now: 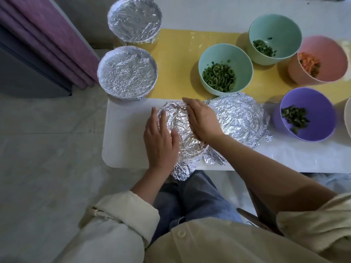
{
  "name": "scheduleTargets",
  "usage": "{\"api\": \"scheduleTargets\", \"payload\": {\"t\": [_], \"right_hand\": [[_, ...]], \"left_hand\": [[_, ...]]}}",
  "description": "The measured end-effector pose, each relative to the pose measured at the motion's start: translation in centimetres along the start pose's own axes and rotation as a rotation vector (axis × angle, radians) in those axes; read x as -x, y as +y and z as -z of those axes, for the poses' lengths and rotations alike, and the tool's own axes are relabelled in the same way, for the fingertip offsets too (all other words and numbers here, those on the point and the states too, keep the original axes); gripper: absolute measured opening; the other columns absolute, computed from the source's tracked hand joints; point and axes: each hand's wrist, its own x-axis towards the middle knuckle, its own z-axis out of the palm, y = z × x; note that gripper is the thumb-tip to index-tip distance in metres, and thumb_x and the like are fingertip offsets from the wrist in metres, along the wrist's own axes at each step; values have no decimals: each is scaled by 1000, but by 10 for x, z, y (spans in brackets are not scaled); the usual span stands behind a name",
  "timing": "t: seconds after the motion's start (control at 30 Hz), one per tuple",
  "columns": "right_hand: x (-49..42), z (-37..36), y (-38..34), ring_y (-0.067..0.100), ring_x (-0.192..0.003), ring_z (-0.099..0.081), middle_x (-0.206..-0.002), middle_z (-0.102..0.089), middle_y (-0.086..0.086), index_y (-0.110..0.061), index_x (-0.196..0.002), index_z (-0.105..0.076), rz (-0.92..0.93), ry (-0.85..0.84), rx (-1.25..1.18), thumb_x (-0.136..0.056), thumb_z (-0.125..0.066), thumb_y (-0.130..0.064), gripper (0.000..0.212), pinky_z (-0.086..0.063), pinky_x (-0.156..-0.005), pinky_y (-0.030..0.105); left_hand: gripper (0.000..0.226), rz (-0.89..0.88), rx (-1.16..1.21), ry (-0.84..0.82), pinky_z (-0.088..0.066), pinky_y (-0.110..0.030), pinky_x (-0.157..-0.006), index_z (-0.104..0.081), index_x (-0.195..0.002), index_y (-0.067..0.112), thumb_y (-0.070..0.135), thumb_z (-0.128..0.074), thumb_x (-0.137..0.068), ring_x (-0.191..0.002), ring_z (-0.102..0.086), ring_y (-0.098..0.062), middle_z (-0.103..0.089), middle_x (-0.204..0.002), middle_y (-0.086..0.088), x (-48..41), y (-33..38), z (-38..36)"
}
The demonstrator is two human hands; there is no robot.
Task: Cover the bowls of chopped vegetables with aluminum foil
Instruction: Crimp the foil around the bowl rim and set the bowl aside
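- Left hand [161,137]: the fingers are straight and close together. They lie flat on the left flank of the foil [182,133] and pinch nothing.
- Right hand [203,120]: the fingers are pressed together and flat on the far-right flank, with the tips at the far rim. They pinch nothing either.
- The bowl sits between the two hands, wholly hidden under the foil, at the near edge of the table [123,149]. A loose flap of foil hangs past that edge.
- The step looks like moulding the sheet down round the rim. It is best done with both palms sliding down the wall, working round a little at a time.
- The hanging flap should be tucked under the rim last, so that no gap is left.
- Pressure belongs on the sides. A push on the top could sag or tear the sheet.
- The bowl stands close to the edge, so nudging it farther onto the table first seems wise.
- A foil heap [241,118] lies just beside the right hand. I cannot tell whether a bowl is under it, and its edge could snag.
- The far covered bowl [134,19] and the near covered bowl [127,72] show the taut top to aim for.
- The teal bowl [212,57], green bowl [275,29], pink bowl [326,52] and purple bowl [313,99] are uncovered.
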Motion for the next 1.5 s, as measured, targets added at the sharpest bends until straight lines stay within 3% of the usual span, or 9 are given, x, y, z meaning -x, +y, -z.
{"api": "scheduleTargets", "payload": {"t": [0.1,0.23,0.47,0.6,0.77,0.97,1.3,1.4,1.5], "right_hand": [[-7,2,4,21,-58,-53,-63,-57,-1,-13,-96,-64,-179,-60,-165,-103,-44,-22,23,-45,-58,36],[-9,8,9,6,-43,-37,-54,-39,-6,-19,-72,-46,-431,-226,-506,-104,-43,-26,32,-32,-43,24],[23,-11,-13,32,-59,-54,-63,-52,14,-20,-74,-42,-572,97,-389,-106,-32,-31,36,-45,-57,48],[46,-24,-22,40,-72,-54,-74,-51,12,-24,-80,-44,-711,215,-492,-102,-26,-44,35,-47,-68,58],[43,-3,-23,23,-133,-38,-144,-45,11,-8,-136,-47,-388,226,-83,-101,-34,-30,43,-25,-109,38],[17,1,-5,28,-142,-32,-153,-36,16,0,-145,-38,203,-61,184,-102,-35,-27,51,-27,-115,46],[13,-4,-2,17,-113,-58,-126,-63,9,-9,-139,-51,-108,15,-222,-104,-40,-14,37,-38,-95,12],[13,-6,3,7,-62,-54,-69,-62,-2,-16,-137,-54,-309,-17,-422,-105,-40,-17,35,-43,-62,19],[12,-9,6,13,-51,-37,-59,-43,-4,-16,-129,-58,-440,-46,-585,-105,-40,-20,31,-32,-51,28]], "left_hand": [[49,42,275,109,-37,-41,-110,-46,-140,1,16,-42,-93,-134,-43,-31,-44,-147,-18,1,-6,-4],[42,71,413,147,-48,-40,-97,-48,-135,1,9,-39,-94,-121,-53,-29,-52,-136,-15,-4,-7,-1],[33,-156,86,-34,-53,-44,-80,-51,-118,8,14,-31,-92,-111,-59,-35,-54,-130,-17,-44,-28,16],[33,-87,-108,29,-42,-46,-101,-56,-120,7,20,-39,-94,-120,-54,-35,-54,-136,-17,-39,-21,20],[49,-11,-153,102,-21,-53,-119,-48,-139,5,25,-46,-94,-145,-30,-37,-35,-156,-17,-3,-2,15],[56,40,-119,69,-28,-49,-117,-36,-150,7,30,-36,-99,-143,-34,-34,-29,-160,-15,3,-3,2],[43,228,552,282,-42,-16,-100,-45,-143,1,7,-36,-102,-125,-53,-20,-52,-142,-13,2,-10,-8],[37,411,705,297,-45,-14,-90,-52,-137,1,10,-36,-104,-104,-59,-1,-63,-125,-3,-3,-7,-6],[31,554,816,259,-39,-4,-79,-55,-129,0,8,-35,-106,-85,-53,20,-58,-101,18,-5,-6,-4]]}}
